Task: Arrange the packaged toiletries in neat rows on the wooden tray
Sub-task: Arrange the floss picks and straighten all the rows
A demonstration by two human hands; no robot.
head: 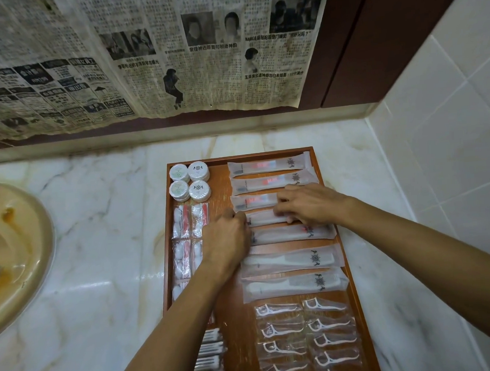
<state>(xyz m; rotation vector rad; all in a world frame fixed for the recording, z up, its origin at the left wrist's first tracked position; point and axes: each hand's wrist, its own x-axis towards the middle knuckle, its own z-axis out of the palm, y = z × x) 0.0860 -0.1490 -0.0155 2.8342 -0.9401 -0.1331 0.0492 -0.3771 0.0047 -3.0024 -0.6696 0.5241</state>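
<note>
A wooden tray (230,298) lies on the marble counter. Its right column holds long frosted packets: toothbrush kits (268,166) at the far end, comb packets (291,261) nearer me. My left hand (225,241) grips the left end of one long packet (264,218) in the fourth row. My right hand (305,204) pinches the same packet's right end. Round soap discs (190,181) sit at the far left corner, cotton packets (183,223) below them, floss picks (307,339) in two columns at the near right.
A beige sink basin (13,257) is set into the marble counter (98,237) on the left. Newspaper (150,56) hangs on the wall behind. A white tiled wall (451,158) stands close to the tray's right side. Cotton swab packets (208,359) lie at the near left.
</note>
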